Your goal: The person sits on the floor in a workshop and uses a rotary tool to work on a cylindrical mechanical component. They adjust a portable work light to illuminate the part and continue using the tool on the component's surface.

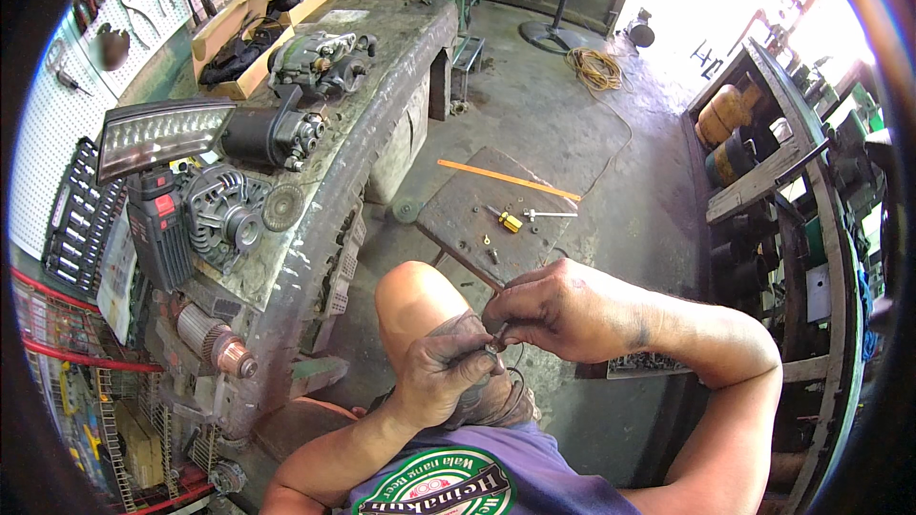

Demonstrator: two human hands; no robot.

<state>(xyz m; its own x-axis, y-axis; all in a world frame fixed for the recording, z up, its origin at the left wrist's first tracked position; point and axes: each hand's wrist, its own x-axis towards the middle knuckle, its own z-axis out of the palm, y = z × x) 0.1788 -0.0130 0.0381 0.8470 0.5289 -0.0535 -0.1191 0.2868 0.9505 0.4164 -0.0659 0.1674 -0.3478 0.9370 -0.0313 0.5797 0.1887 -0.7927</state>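
Observation:
My left hand [441, 374] and my right hand [565, 310] meet above my lap, their fingertips pinched together. Between them is a small dark part [494, 347], mostly covered by the fingers, with what looks like a thin wire [519, 374] curving below it. Its exact kind cannot be made out. Just beyond the hands stands a low metal-topped table [453, 210]. On it lie a yellow-handled screwdriver [509, 221], a long orange strip [509, 180], a slim silver tool [555, 215], a small bolt [493, 256] and a little ring [486, 240].
Along the left runs a workbench [377, 105] bearing an alternator [224, 215], a starter motor [277, 136], a headlight [164, 136] and an armature [218, 339]. A wooden shelf [828, 272] lines the right side. Coiled yellow cable [593, 70] lies on the floor near a fan stand [558, 33].

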